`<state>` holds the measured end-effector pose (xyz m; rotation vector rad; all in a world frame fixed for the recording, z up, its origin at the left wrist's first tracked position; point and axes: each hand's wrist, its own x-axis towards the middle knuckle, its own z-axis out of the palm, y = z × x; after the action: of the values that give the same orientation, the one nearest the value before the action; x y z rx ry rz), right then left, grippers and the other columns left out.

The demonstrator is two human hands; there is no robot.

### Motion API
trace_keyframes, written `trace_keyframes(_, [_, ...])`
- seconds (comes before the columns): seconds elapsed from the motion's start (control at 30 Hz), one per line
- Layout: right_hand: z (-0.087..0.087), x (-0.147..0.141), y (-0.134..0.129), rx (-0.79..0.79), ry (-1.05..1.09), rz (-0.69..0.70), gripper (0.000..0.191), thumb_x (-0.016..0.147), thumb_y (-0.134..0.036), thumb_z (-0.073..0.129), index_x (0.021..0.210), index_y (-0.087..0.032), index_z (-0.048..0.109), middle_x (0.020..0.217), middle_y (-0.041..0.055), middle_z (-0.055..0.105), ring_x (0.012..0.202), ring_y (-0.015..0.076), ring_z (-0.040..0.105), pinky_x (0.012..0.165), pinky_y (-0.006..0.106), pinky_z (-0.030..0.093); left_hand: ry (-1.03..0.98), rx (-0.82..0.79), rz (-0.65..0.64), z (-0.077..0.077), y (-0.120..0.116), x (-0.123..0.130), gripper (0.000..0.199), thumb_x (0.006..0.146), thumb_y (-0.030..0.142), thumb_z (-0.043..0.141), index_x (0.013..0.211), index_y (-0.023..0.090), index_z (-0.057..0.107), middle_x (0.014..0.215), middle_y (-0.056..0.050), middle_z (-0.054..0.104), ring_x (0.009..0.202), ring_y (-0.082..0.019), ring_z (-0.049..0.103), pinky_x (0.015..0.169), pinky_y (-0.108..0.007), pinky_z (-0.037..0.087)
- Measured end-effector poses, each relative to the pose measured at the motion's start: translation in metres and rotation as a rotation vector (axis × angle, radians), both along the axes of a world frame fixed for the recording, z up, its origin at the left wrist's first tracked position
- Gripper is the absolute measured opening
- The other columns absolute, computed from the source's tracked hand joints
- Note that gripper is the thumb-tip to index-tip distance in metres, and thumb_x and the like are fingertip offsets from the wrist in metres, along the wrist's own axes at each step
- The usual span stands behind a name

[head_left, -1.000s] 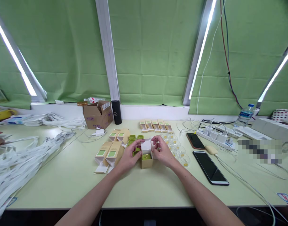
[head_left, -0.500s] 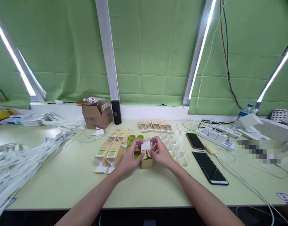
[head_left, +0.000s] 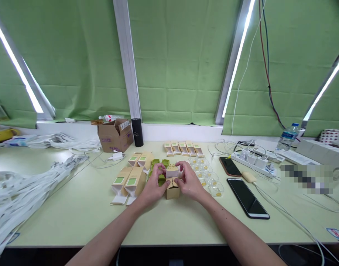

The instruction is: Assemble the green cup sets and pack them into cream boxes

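Note:
Between my two hands a small tan cardboard box (head_left: 173,193) stands upright on the table. Its side flaps are folded in over the opening, and the lid flap, pale on the inside, stands raised at the back. My left hand (head_left: 156,181) grips the box's left side, its thumb on a top flap. On the other side my right hand (head_left: 188,180) holds the lid and the right edge, thumb pressed at the top. Green plastic cups (head_left: 161,181) lie just behind my left hand. Clear plastic cups with yellow centres (head_left: 204,173) sit to the right of my right hand.
Tan boxes with green labels (head_left: 134,181) lie at left, flaps hanging open. More small boxes (head_left: 183,148) line up at the back. Two phones (head_left: 248,197), a power strip (head_left: 254,160) and cables lie right. White straps (head_left: 28,203) cover the left side; a brown carton (head_left: 114,135) stands behind.
The top side flaps of the small box have been folded down over its opening. Its lid flap has bent forward at the top. Both hands stay almost in place.

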<state>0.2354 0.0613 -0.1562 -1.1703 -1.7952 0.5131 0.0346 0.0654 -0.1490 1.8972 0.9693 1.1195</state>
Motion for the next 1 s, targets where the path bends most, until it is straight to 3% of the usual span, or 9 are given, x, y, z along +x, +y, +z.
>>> trace_keyframes(0.17, [0.003, 0.002, -0.002, 0.093, -0.094, -0.012, 0.038, 0.081, -0.017, 0.062, 0.117, -0.026, 0.053, 0.108, 0.0025, 0.055, 0.068, 0.0150, 0.051, 0.062, 0.030, 0.042, 0.038, 0.055, 0.001, -0.003, 0.002, -0.002, 0.035, 0.092, 0.023, 0.064, 0.121, 0.025, 0.045, 0.119, -0.008, 0.061, 0.116, -0.025, 0.060, 0.098, -0.040, 0.049])
trace_keyframes(0.3, [0.007, 0.006, -0.005, 0.208, -0.168, 0.023, 0.030, 0.080, -0.015, 0.062, 0.108, -0.025, 0.057, 0.101, 0.0020, 0.057, 0.073, 0.0171, 0.053, 0.064, 0.030, 0.039, 0.081, 0.146, 0.015, -0.004, 0.005, -0.004, 0.022, 0.092, 0.023, 0.064, 0.112, 0.024, 0.054, 0.112, -0.006, 0.064, 0.108, -0.024, 0.061, 0.094, -0.039, 0.050])
trace_keyframes(0.47, [0.010, 0.010, -0.006, 0.289, -0.185, 0.066, 0.027, 0.078, -0.013, 0.061, 0.103, -0.024, 0.058, 0.091, 0.0006, 0.058, 0.073, 0.0172, 0.053, 0.063, 0.028, 0.035, 0.109, 0.167, -0.004, 0.000, 0.004, -0.004, 0.009, 0.093, 0.021, 0.062, 0.101, 0.023, 0.059, 0.103, -0.004, 0.068, 0.100, -0.022, 0.063, 0.090, -0.036, 0.050])
trace_keyframes(0.67, [0.013, 0.018, -0.007, 0.346, -0.204, 0.176, 0.031, 0.075, -0.016, 0.062, 0.104, -0.024, 0.057, 0.086, -0.0004, 0.056, 0.072, 0.0173, 0.051, 0.063, 0.029, 0.034, 0.113, 0.185, -0.013, -0.001, 0.005, -0.003, 0.008, 0.091, 0.021, 0.063, 0.091, 0.022, 0.056, 0.102, -0.005, 0.069, 0.099, -0.022, 0.063, 0.092, -0.037, 0.050])
trace_keyframes(0.83, [0.014, 0.020, -0.007, 0.391, -0.193, 0.235, 0.017, 0.083, -0.023, 0.062, 0.099, -0.023, 0.057, 0.080, -0.0008, 0.056, 0.070, 0.0171, 0.050, 0.064, 0.030, 0.034, 0.156, 0.242, 0.004, -0.002, 0.006, -0.005, 0.004, 0.092, 0.022, 0.062, 0.092, 0.022, 0.058, 0.102, -0.005, 0.070, 0.100, -0.023, 0.064, 0.091, -0.038, 0.050])
trace_keyframes(1.0, [0.011, 0.018, -0.007, 0.429, -0.181, 0.231, 0.010, 0.084, -0.019, 0.059, 0.091, -0.023, 0.054, 0.074, -0.0022, 0.054, 0.063, 0.0151, 0.046, 0.061, 0.029, 0.032, 0.181, 0.449, -0.046, 0.006, 0.001, -0.015, 0.012, 0.094, 0.021, 0.055, 0.105, 0.022, 0.060, 0.117, -0.010, 0.069, 0.115, -0.028, 0.061, 0.102, -0.046, 0.045])
